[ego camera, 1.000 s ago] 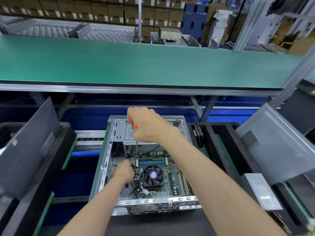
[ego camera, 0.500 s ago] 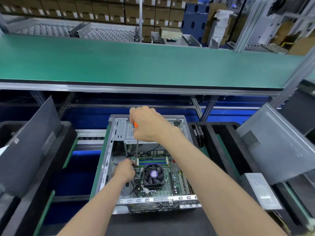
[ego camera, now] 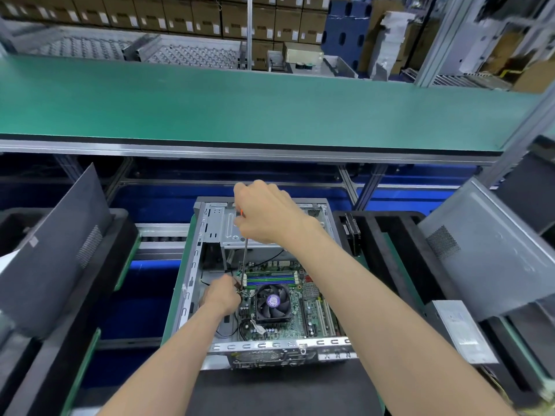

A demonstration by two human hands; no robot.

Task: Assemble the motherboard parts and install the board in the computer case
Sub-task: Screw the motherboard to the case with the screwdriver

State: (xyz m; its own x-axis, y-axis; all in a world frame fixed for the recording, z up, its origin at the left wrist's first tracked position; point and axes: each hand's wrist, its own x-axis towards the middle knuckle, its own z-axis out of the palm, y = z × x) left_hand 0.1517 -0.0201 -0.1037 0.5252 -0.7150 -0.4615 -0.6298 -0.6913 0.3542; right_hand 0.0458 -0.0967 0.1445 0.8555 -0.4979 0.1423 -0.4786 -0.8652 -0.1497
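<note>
An open metal computer case (ego camera: 192, 283) lies flat in front of me. Inside it sits the green motherboard (ego camera: 312, 313) with a black CPU fan (ego camera: 272, 301) and blue memory slots. My right hand (ego camera: 267, 214) grips the orange handle of a screwdriver (ego camera: 244, 259), whose long shaft stands nearly upright with its tip at the board's left edge. My left hand (ego camera: 220, 295) is curled around the lower end of the shaft at the tip; the screw itself is hidden.
Grey case side panels lean at the left (ego camera: 51, 250) and right (ego camera: 486, 253). A silver power supply (ego camera: 462, 331) lies at the right on black foam trays (ego camera: 399, 265). A green conveyor belt (ego camera: 240, 106) runs across behind the case. Cardboard boxes are stacked far back.
Both hands stay on the screwdriver at the same spot on the board's left edge. My right hand has shifted slightly on the handle, and the view has drifted a little.
</note>
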